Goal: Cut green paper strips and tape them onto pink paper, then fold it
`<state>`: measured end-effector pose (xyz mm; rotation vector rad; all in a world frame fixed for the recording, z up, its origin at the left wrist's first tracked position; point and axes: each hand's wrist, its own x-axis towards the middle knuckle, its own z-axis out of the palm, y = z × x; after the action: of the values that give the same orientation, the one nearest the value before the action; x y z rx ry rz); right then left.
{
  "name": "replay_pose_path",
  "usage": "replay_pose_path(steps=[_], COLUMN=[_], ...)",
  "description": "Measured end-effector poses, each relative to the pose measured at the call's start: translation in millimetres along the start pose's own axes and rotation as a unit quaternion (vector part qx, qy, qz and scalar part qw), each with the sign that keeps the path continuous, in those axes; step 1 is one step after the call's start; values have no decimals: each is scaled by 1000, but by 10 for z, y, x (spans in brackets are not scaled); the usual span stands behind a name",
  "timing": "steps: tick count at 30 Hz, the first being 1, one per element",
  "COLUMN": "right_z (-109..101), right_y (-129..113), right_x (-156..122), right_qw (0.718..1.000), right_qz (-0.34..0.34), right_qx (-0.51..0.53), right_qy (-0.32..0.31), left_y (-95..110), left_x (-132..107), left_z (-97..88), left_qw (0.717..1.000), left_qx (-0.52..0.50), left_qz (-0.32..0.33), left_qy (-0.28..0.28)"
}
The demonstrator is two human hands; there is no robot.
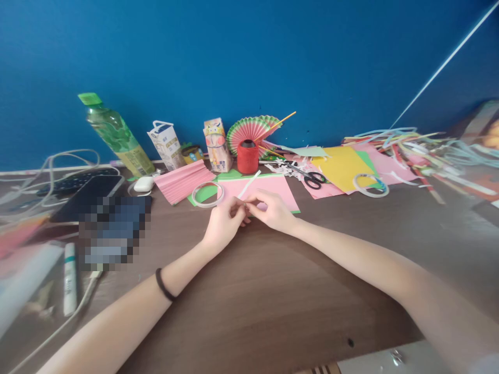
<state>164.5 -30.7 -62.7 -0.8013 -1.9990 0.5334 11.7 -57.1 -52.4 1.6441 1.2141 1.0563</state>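
Observation:
My left hand (225, 222) and my right hand (273, 209) meet over the brown desk (273, 291), fingers pinched together on a thin white paper strip (249, 184) that sticks up and away from them. Just behind the hands lies a pink paper sheet (273, 188) on a green one. A roll of clear tape (208, 194) sits left of the strip, close to my left hand. A black band circles my left wrist.
Along the blue wall stand a green bottle (113, 132), two small cartons (167, 144), a red thread spool (247, 156), a paper fan (249, 130). Scissors (312, 177), yellow paper (343, 166), another tape roll (370, 185) and paper strips lie right. A phone (91, 195), cables and glue stick (70, 278) lie left.

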Motion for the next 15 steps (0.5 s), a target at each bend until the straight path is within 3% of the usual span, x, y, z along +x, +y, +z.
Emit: replay_pose_path(steps=[15], right_z=[0], right_y=[23], right_x=[4], right_qw=[1000], right_qz=[-9], right_qx=[10], right_qy=[-6], left_y=[-21], left_x=[8], left_z=[7], left_qw=[1000], left_qx=[-10], left_qz=[3], left_qy=[-1])
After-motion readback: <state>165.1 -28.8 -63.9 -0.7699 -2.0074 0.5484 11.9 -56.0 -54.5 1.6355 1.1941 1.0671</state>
